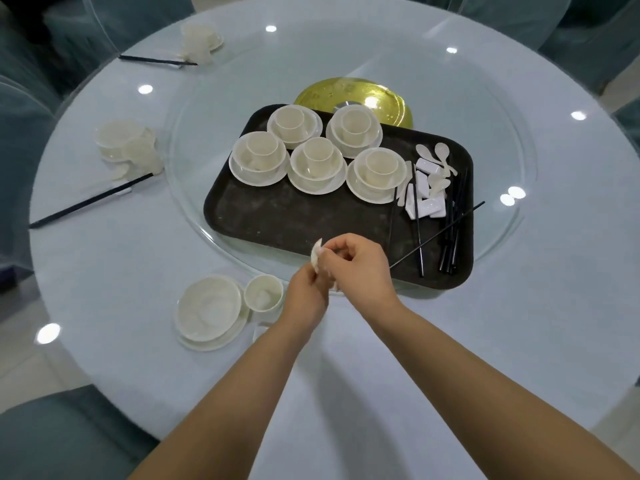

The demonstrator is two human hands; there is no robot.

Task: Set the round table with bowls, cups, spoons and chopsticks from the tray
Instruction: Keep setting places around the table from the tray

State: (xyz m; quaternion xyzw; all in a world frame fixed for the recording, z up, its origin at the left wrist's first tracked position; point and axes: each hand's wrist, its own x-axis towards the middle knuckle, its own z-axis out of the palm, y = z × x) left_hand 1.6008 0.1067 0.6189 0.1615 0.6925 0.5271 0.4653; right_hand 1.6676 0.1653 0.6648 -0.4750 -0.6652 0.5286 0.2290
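Observation:
Both hands meet above the near edge of the dark tray [277, 216]. My left hand [306, 294] and my right hand [360, 268] together pinch a small white spoon [316, 254], whose bowl sticks up between them. Left of them on the table stand a white bowl on a plate [209, 311] and a cup [263, 292]. The tray carries several stacked sets of plate, bowl and cup [317, 169], with white spoons and rests [429, 181] and black chopsticks [450, 233] at its right side.
The tray lies on a glass turntable [502, 133] with a gold centre disc [374, 98] behind it. Two set places with chopsticks lie at the left [128, 150] and far left [201, 39] of the round table. Teal chairs ring the table.

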